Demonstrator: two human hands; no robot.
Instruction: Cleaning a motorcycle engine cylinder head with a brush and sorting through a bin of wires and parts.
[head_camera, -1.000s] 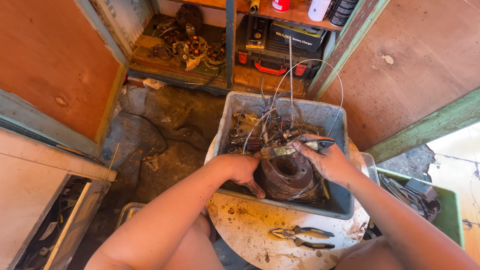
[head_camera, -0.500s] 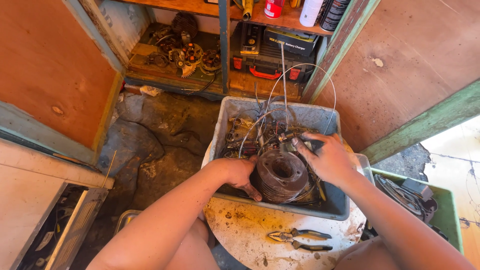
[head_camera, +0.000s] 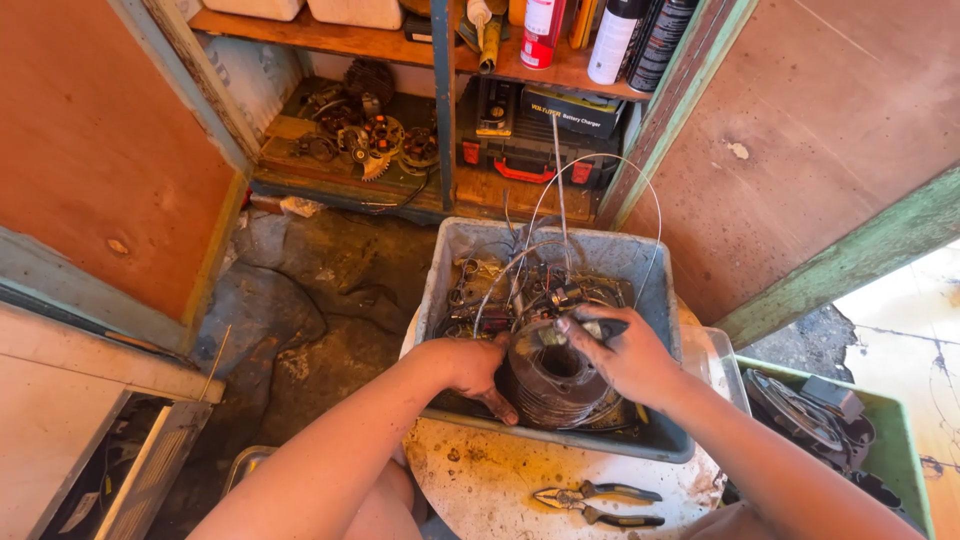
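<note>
A cluttered wooden shed with open shelves surrounds your round, stained tabletop (head_camera: 480, 490). On it sits a grey plastic bin (head_camera: 450, 270) full of tangled wires and metal parts. Inside the bin, your left hand (head_camera: 468, 365) cups the dark wire coil (head_camera: 555, 385) from the left; your right hand (head_camera: 625, 355) pinches its top edge. Pliers (head_camera: 598, 502) lie nearby.

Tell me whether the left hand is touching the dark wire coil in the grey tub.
Touching: the head view shows the left hand pressed against the side of the wire coil, fingers lying on it.
</note>
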